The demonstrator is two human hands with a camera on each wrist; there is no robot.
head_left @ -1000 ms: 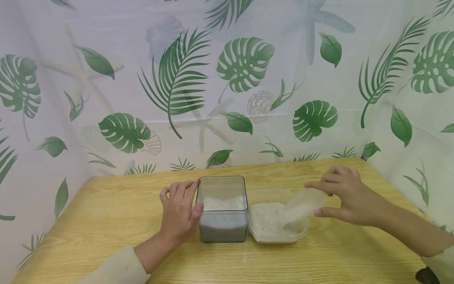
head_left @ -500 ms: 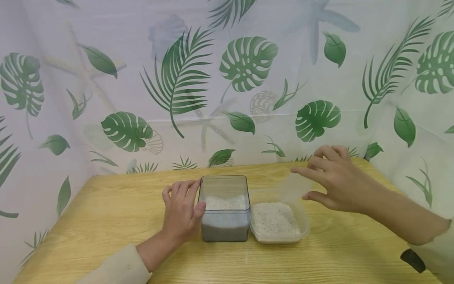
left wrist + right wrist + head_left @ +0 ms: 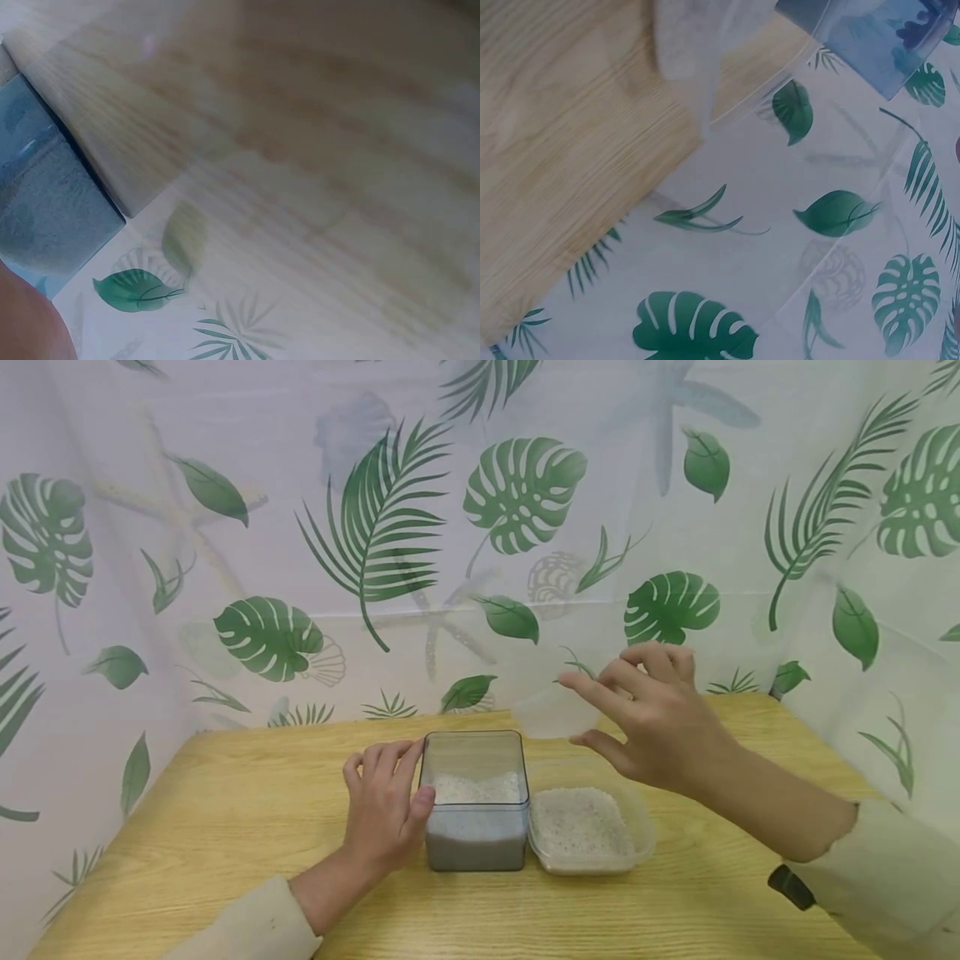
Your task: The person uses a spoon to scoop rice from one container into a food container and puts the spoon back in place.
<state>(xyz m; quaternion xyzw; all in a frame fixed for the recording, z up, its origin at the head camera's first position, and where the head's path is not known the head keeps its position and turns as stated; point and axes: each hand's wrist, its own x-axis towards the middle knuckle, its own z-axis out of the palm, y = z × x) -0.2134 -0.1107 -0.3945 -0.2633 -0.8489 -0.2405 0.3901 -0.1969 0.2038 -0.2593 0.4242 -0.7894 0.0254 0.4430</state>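
My right hand (image 3: 648, 714) holds a translucent plastic cup (image 3: 551, 714) by its right side, thumb below and fingers above. The cup is up behind the right end of a smoky grey square box (image 3: 476, 852); its contents do not show. My left hand (image 3: 386, 802) holds the box by its left side, index finger near the back corner and thumb at the front. White rice-like grains (image 3: 476, 789) lie inside the box. Close on its right stands a clear plastic tub (image 3: 643, 831) with more such grains (image 3: 581, 822). The left wrist view shows the box (image 3: 56, 180) at its left edge.
Everything stands on a wooden table (image 3: 262, 827). A white leaf-printed cloth (image 3: 420, 527) hangs behind the table and along both sides. Below the right sleeve (image 3: 892, 868) a small dark object (image 3: 791, 887) shows.
My right hand has lifted the cup out of the grains in the clear tub and carried it up and left, towards the grey box. My left hand stays on the box.
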